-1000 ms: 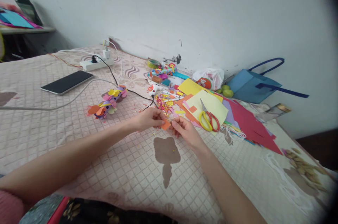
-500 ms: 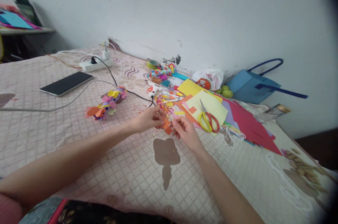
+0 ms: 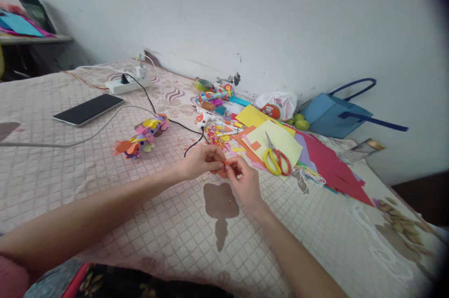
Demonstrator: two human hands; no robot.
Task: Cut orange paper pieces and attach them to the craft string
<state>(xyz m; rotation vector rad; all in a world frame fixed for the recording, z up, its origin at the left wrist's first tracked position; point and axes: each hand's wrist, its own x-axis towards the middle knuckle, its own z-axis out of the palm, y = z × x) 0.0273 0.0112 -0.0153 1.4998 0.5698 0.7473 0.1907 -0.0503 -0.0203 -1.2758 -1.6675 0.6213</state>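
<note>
My left hand (image 3: pixel 199 159) and my right hand (image 3: pixel 242 178) meet above the pink quilted bedspread (image 3: pixel 105 185). Both pinch a small orange paper piece (image 3: pixel 224 163) between their fingertips; most of it is hidden by the fingers. Just beyond the hands lie paper scraps (image 3: pixel 218 136) and a glue gun (image 3: pixel 202 120) with a black cord. Yellow-handled scissors (image 3: pixel 277 157) rest on a pale yellow sheet (image 3: pixel 280 141) to the right of my right hand.
A paper-flower roll (image 3: pixel 142 136) lies left of the hands. Further left are a phone (image 3: pixel 87 109) on a cable and a power strip (image 3: pixel 128 84). Coloured sheets (image 3: pixel 329 162), a blue bag (image 3: pixel 335 111), a white plastic bag (image 3: pixel 277 104) and green fruit (image 3: pixel 301 123) sit by the wall.
My hands have closed in on each other and the orange paper, spread flat between them earlier, is now folded up small within the fingertips.
</note>
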